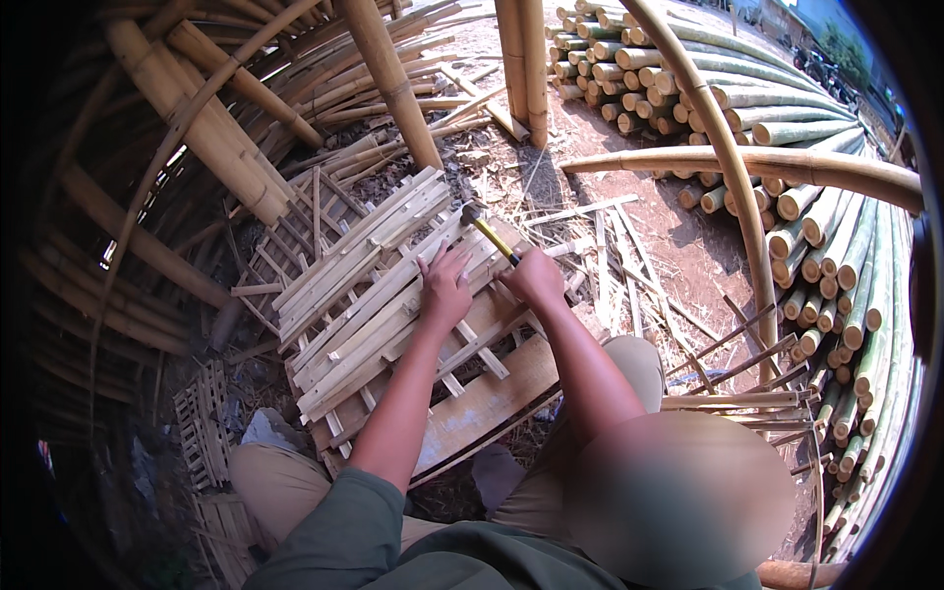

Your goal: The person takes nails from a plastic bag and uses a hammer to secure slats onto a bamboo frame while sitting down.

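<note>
My right hand is closed around the yellow handle of a hammer. The hammer's dark head is over the far right end of the bamboo slats, close beyond my left fingers. My left hand rests on these slats with its fingers apart; its palm side is hidden. The pale slats lie side by side across thinner crosspieces, forming a slatted panel. Beneath the panel is a worn wooden board, its near edge close to my knees.
Thick bamboo poles stand beyond the panel. Cut green bamboo is stacked at the far right. Loose strips litter the ground right of the board. Another small slatted piece lies at left. A blurred round shape covers the lower right.
</note>
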### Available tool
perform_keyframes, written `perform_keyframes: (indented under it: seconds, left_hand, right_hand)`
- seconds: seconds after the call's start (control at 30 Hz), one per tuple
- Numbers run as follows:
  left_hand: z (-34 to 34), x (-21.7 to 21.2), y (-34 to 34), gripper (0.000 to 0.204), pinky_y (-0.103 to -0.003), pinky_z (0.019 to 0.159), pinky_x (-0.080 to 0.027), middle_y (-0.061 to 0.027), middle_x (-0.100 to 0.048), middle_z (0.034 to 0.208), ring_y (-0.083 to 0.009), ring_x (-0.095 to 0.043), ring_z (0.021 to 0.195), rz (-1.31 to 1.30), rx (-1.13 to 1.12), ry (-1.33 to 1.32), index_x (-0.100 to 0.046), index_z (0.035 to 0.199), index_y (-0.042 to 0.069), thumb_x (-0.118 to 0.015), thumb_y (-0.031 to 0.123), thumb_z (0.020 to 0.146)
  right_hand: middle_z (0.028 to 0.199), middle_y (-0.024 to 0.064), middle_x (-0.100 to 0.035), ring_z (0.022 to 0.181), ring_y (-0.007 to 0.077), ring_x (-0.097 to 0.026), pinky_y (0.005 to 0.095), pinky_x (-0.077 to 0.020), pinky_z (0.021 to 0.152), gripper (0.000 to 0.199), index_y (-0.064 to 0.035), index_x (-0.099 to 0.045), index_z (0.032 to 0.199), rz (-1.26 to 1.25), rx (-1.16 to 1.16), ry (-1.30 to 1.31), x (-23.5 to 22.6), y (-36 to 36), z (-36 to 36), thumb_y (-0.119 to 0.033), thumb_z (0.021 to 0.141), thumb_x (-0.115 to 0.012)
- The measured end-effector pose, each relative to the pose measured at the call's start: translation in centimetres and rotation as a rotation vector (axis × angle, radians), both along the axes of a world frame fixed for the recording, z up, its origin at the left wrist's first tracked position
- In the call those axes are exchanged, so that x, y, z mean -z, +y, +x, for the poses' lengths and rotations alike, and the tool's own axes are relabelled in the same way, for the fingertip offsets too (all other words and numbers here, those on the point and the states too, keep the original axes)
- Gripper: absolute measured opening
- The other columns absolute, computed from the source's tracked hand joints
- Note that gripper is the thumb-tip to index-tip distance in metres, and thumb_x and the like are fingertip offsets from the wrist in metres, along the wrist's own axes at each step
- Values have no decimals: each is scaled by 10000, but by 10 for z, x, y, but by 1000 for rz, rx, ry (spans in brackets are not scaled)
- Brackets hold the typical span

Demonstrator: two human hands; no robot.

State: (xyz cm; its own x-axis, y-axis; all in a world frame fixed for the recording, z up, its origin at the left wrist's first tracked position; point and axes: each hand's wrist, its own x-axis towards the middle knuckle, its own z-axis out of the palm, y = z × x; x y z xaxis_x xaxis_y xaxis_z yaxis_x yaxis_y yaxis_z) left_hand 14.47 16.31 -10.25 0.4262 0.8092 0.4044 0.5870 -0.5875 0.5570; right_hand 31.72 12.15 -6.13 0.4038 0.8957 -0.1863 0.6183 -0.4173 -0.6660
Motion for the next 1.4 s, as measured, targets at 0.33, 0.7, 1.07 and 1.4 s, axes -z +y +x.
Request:
perform_keyframes:
  seconds: [0.33, 0.7, 1.07, 1.4]
  left_hand:
    - [-59, -5, -16, 506, -655, 1156, -9, -126, -362, 1533, -293, -236, 1470, -80, -510, 487, -428, 1435, 84, -428, 283, 970]
    - [-50, -4, -22, 540, -618, 1158, -155, -126, -367, 1529, -268, -282, 1452, -63, -572, 461, -424, 1432, 89, -456, 321, 945]
    - [-51, 2, -17, 586, -508, 1199, -134, -100, -346, 1552, -234, -280, 1454, 20, -564, 425, -398, 1465, 85, -459, 327, 935]
    - [-50, 0, -17, 586, -484, 1204, -130, -83, -344, 1557, -215, -277, 1456, -82, -581, 411, -402, 1472, 106, -457, 327, 932]
  right_hand:
    - [1052, 229, -692, 1000, 362, -675, 453, -527, 846, 515, -26, -684, 1101, 9, -18, -30, -5, -2, -3, -399, 767, -804]
    - [986, 218, -698, 959, 387, -667, 470, -511, 828, 393, -28, -692, 1020, 12, -11, -59, -18, -7, -8, -396, 892, -649]
    - [904, 262, -668, 859, 435, -649, 505, -499, 775, 348, -46, -620, 1234, 456, -180, -114, -39, -68, 10, -240, 951, -558]
    - [748, 300, -631, 723, 455, -631, 526, -499, 711, 434, 72, -633, 712, 117, -275, -436, -65, -94, -2, -282, 955, -572]
